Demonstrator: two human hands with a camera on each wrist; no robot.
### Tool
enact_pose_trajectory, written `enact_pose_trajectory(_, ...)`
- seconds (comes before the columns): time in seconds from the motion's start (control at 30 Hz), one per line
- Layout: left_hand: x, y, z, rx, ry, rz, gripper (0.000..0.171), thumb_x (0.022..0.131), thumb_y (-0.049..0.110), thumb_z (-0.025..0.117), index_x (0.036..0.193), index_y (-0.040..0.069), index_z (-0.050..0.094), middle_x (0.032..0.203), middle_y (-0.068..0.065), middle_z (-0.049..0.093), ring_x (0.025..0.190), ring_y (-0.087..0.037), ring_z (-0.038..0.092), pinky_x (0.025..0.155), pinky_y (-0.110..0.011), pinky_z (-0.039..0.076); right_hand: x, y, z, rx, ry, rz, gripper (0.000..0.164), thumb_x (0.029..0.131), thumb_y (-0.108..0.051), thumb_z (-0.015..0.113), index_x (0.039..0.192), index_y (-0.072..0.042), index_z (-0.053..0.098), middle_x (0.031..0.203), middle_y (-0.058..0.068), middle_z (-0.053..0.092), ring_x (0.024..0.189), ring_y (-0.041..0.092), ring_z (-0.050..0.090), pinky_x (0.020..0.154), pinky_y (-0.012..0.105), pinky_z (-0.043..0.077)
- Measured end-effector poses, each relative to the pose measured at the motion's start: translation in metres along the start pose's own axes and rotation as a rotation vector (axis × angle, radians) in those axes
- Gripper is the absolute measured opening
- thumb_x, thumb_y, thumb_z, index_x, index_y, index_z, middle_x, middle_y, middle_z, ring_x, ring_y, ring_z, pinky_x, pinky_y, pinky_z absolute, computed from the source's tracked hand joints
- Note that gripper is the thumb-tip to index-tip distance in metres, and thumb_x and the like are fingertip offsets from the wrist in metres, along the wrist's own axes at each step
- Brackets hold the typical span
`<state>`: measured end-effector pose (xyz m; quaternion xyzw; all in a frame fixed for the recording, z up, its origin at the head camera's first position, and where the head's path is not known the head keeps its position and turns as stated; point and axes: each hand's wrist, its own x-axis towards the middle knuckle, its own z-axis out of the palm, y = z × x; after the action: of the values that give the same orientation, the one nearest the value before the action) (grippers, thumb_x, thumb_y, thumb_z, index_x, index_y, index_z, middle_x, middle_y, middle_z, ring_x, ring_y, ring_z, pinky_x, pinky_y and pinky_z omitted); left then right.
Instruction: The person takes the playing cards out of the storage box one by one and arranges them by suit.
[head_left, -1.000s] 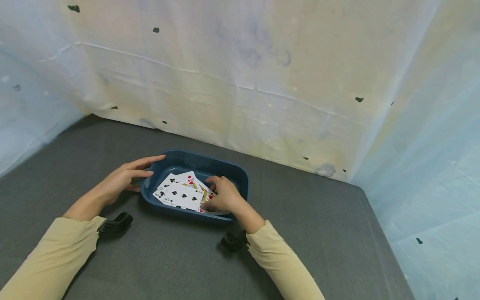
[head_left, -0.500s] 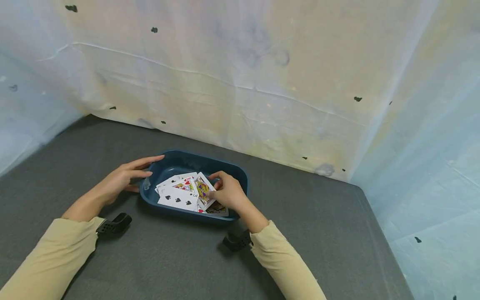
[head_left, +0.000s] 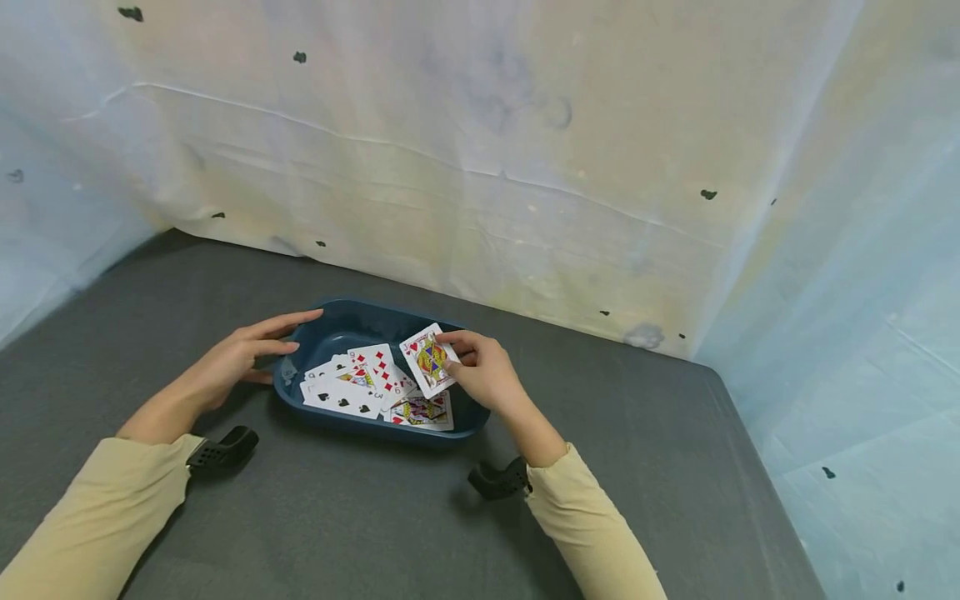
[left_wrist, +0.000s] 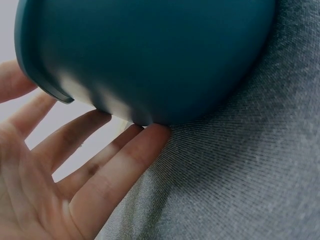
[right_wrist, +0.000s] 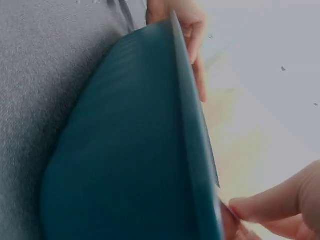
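Observation:
A dark blue oblong plastic basin (head_left: 352,426) sits on the dark table. My left hand (head_left: 228,360) is at its left end, fingers spread and mostly straight; in the left wrist view, several fingertips (left_wrist: 155,134) touch the outer wall while others reach the rim. My right hand (head_left: 489,372) pinches a playing card (head_left: 430,360), a jack with a red heart, between thumb and fingers. That card is tilted, face up, over the basin's right part. Beneath and left of it, several playing cards (head_left: 345,398) lie overlapping on the basin floor, including spades, diamonds and face cards.
Grey cloth (head_left: 360,517) covers the table around the basin. A pale patterned curtain (head_left: 465,150) hangs behind the table's back edge, with bluish sheeting (head_left: 862,350) at the right. Black straps (head_left: 501,479) sit at both wrists.
My right hand has lifted the jack off the other cards and drawn it up and right, uncovering a diamond card and another face card. The left hand stays at the basin's left end.

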<state>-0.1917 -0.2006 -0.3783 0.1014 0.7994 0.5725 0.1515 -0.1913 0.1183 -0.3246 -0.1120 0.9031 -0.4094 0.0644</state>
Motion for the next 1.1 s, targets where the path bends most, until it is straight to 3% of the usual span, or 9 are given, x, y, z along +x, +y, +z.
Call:
enact_pose_trajectory(0.2,-0.001,0.0,0.0,0.011,0.002,-0.002,0.059,0.1,0.027,0.044,0.154,0.019,0.022,0.161,-0.016,0.006,0.14,-0.048,0.012,0.094,-0.073,0.034,0.0,0.007,-0.007,0.151,0.108,0.009,0.034,0.086,-0.002,0.065,0.12,-0.008,0.067,0.105,0.014,0.063,0.078,0.016,0.06,0.068,0.023,0.052)
enact_pose_trajectory(0.47,-0.001,0.001,-0.001,0.008,0.006,-0.002,0.059,0.1,0.028,0.044,0.154,0.018,0.022,0.161,-0.016,0.005,0.14,-0.049,0.012,0.094,-0.074,0.033,0.003,0.019,-0.014,0.326,0.221,0.017,0.036,0.083,-0.001,0.068,0.119,-0.008,0.067,0.105,0.013,0.063,0.08,0.015,0.06,0.079,0.041,0.054)
enact_pose_trajectory(0.7,-0.001,0.001,-0.001,0.006,0.003,-0.005,0.059,0.101,0.028,0.044,0.154,0.02,0.021,0.161,-0.015,0.005,0.141,-0.049,0.011,0.094,-0.074,0.032,0.004,0.024,-0.022,0.356,0.277,0.011,0.037,0.083,-0.002,0.068,0.121,-0.006,0.065,0.106,0.013,0.062,0.08,0.014,0.06,0.071,0.026,0.05)
enact_pose_trajectory(1.1,-0.001,0.0,-0.001,0.015,0.013,0.0,0.058,0.101,0.027,0.043,0.154,0.019,0.022,0.161,-0.014,0.006,0.141,-0.048,0.01,0.092,-0.075,0.032,0.01,0.048,-0.042,0.444,0.393,0.116,0.041,0.084,0.003,0.064,0.125,-0.004,0.062,0.115,0.015,0.056,0.097,0.019,0.053,0.072,0.02,0.051)
